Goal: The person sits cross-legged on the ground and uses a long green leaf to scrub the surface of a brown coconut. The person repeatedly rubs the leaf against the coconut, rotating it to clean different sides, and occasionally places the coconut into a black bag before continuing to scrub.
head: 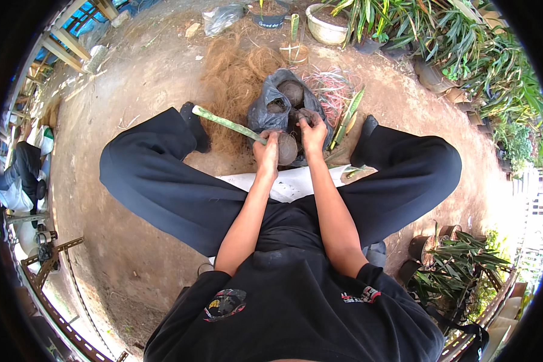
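My left hand [267,151] grips a pale green mottled leaf cutting [228,123], which looks like snake plant and slants up to the left. Against the same palm sits a round brown fibrous ball [288,149]; whether the leaf is set into it is hidden by the fingers. Just beyond, a grey-black plastic bag [264,113] lies open, with a round brown thing [291,92] in its mouth. My right hand [313,133] is at the bag's near side, fingertips bent together over dark, soil-like matter. I cannot tell whether it pinches any of that.
Loose brown coconut-like fibre [228,77] spreads left of the bag. Tangled pink and white string [330,88] and cut green leaves [348,117] lie right. A white sheet [289,185] is before my lap. Beyond stand a tied upright cutting [294,29] and a white pot [326,27].
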The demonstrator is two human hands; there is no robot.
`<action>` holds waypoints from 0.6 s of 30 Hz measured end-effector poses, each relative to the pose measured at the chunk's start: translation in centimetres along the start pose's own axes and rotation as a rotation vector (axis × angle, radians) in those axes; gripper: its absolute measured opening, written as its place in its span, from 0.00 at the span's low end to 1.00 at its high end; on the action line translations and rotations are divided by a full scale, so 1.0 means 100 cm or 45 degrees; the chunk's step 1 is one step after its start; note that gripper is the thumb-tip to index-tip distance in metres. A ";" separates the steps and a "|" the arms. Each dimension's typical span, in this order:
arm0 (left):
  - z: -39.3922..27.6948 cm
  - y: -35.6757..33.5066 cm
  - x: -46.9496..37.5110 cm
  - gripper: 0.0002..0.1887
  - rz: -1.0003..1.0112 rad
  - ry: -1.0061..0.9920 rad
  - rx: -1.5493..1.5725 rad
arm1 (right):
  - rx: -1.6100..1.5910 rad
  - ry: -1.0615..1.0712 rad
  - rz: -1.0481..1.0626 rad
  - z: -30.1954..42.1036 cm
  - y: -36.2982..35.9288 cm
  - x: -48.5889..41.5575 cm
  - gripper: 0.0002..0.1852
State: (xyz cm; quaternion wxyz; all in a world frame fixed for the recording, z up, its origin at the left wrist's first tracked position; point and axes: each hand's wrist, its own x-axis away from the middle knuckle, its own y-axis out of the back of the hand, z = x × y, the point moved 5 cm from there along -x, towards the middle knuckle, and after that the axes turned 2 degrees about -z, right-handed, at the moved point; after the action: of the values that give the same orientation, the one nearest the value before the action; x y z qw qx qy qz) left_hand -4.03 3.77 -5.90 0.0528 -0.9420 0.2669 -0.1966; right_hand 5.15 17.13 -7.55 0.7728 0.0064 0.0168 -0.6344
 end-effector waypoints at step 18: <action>-0.011 -0.037 0.021 0.40 0.620 0.511 0.547 | 0.408 0.539 0.199 0.125 0.004 0.045 0.09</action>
State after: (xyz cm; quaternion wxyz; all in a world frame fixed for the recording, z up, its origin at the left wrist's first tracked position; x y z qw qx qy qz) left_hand -1.00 5.82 -3.42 0.2410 -0.7612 0.4408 -0.4102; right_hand 6.60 12.39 4.73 0.7878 0.2623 0.0768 -0.5519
